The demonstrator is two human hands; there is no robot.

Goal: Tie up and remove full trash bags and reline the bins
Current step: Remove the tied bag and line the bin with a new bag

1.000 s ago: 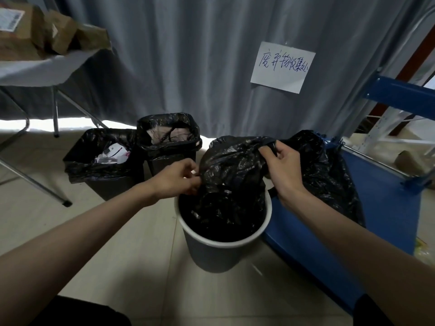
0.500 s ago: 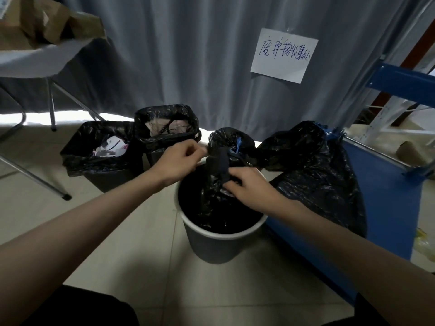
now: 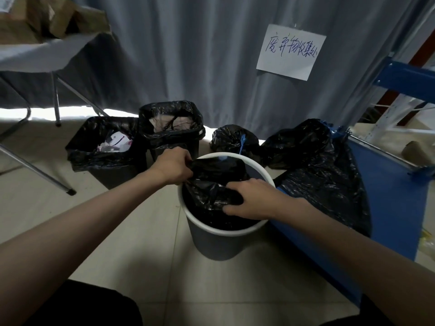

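Observation:
A round grey bin with a white rim point(image 3: 263, 168) stands on the floor in front of me. A black liner bag point(image 3: 211, 182) lies crumpled inside its mouth. My left hand point(image 3: 173, 166) grips the bag's edge at the bin's left rim. My right hand point(image 3: 251, 199) grips a bunch of the bag low inside the bin, near the front rim. Behind the bin sit a small tied black bag with a blue tie point(image 3: 231, 138) and a larger full black bag point(image 3: 317, 165).
Two lined square bins with rubbish, the left bin point(image 3: 103, 147) and the back bin point(image 3: 171, 123), stand at the left. A blue metal rack point(image 3: 390, 198) flanks the right side. A folding table point(image 3: 47, 57) with cardboard boxes is at upper left. A grey curtain with a paper sign point(image 3: 290, 51) hangs behind.
My right hand came down from holding the bag up high to gripping it low inside the bin. The bag sank into the bin. My left hand stayed at the left rim.

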